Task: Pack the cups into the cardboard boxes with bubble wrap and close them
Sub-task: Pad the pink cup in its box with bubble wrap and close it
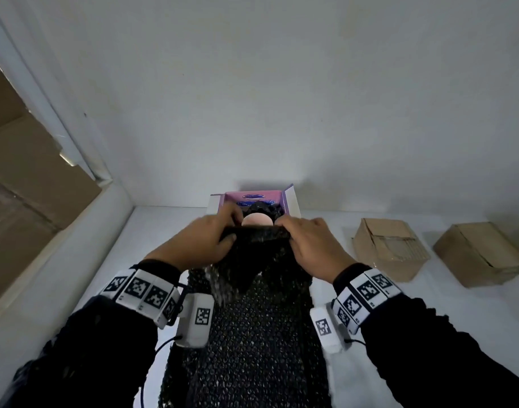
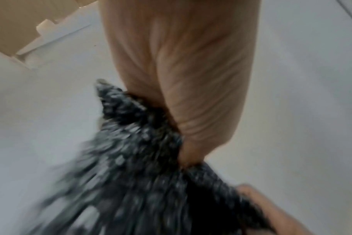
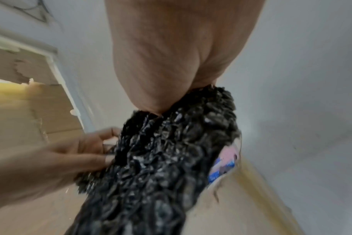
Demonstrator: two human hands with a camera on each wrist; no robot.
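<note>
A long strip of black bubble wrap (image 1: 252,334) runs from the near table edge up to an open purple and white box (image 1: 290,201) by the wall. A pale pink round cup (image 1: 256,220) shows at the box mouth with black wrap around it. My left hand (image 1: 211,240) and right hand (image 1: 308,240) each pinch the far fold of the wrap just in front of the cup. The left wrist view shows my thumb pressed into the wrap (image 2: 135,143), blurred. In the right wrist view the wrap (image 3: 161,151) hangs from my palm, with the box print (image 3: 223,165) behind it.
Two closed brown cardboard boxes (image 1: 387,248) (image 1: 485,254) lie on the white table to the right. A white wall stands right behind the purple box. A large brown cardboard sheet (image 1: 23,172) leans beyond the white frame at the left.
</note>
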